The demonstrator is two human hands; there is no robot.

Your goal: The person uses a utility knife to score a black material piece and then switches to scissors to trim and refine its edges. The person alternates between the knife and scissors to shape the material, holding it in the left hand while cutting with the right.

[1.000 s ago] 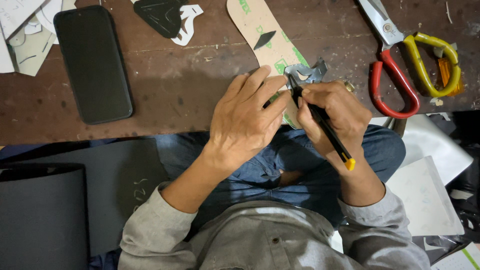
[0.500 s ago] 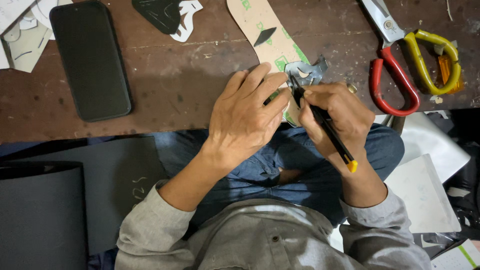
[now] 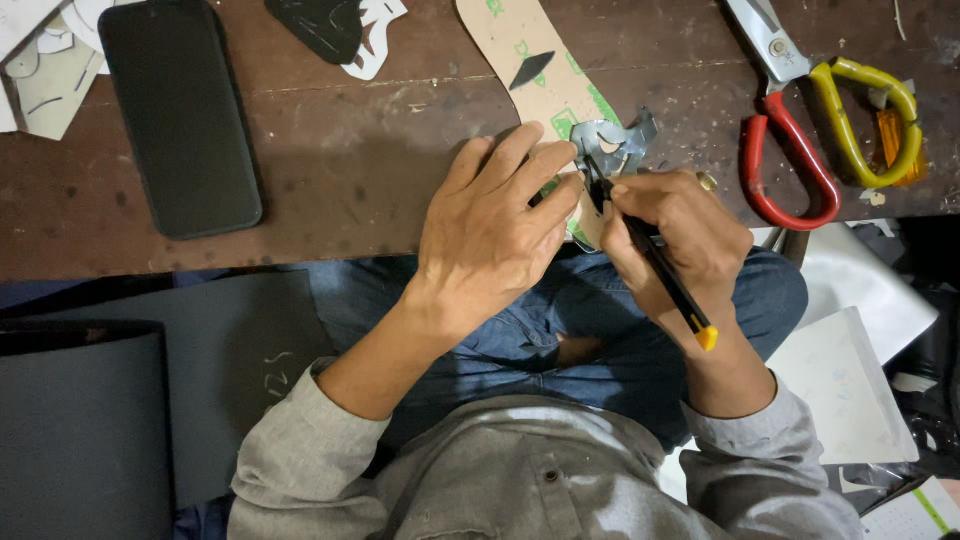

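As before, left hand [image 3: 495, 235] flat on grey cutout [image 3: 615, 145], right hand [image 3: 680, 235] clamped on knife [image 3: 650, 255] (unmoved).

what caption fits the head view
Left hand steadies a grey cutout while right hand works a craft knife.

Black phone [image 3: 180, 115], face up on worn brown table [image 3: 340, 170]. Red-handled scissors [image 3: 790, 150] beside yellow-handled pair [image 3: 865, 115] (handles overlapping). Dark cut-out scrap [image 3: 320, 25] on white paper piece [image 3: 375, 35]. Pale paper offcuts [image 3: 40, 60], far corner.
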